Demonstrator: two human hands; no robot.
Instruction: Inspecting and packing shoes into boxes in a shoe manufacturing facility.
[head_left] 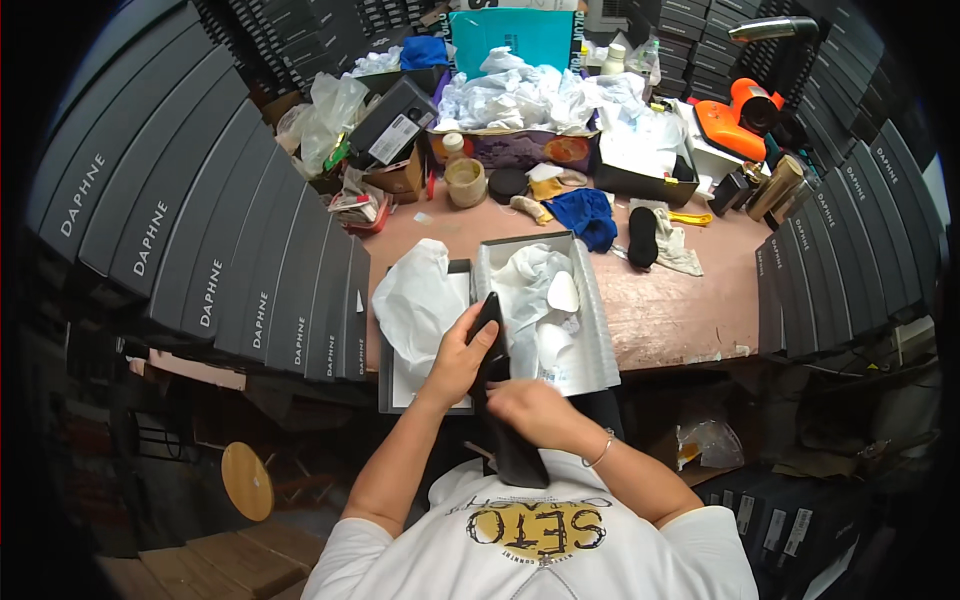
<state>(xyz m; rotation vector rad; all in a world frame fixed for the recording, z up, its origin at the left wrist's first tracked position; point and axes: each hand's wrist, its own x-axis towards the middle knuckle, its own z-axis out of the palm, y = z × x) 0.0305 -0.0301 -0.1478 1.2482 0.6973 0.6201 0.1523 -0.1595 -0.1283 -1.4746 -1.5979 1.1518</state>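
In front of my chest is a long black boot, tilted, its narrow end pointing up and away from me. My left hand grips it near the upper end, thumb laid along its side. Slightly blurred, my right hand is closed against the middle of the boot; whatever its fingers hold is hidden. Just beyond my hands stands a shoe box with crumpled tissue paper and white rounded pieces inside. A dark-edged box part on its left bears a white paper sheet.
Stacked dark shoe boxes wall the left side, with more boxes on the right. Along the table's back are a carton of crumpled paper, a jar, a blue cloth, a black brush-like item and an orange tool.
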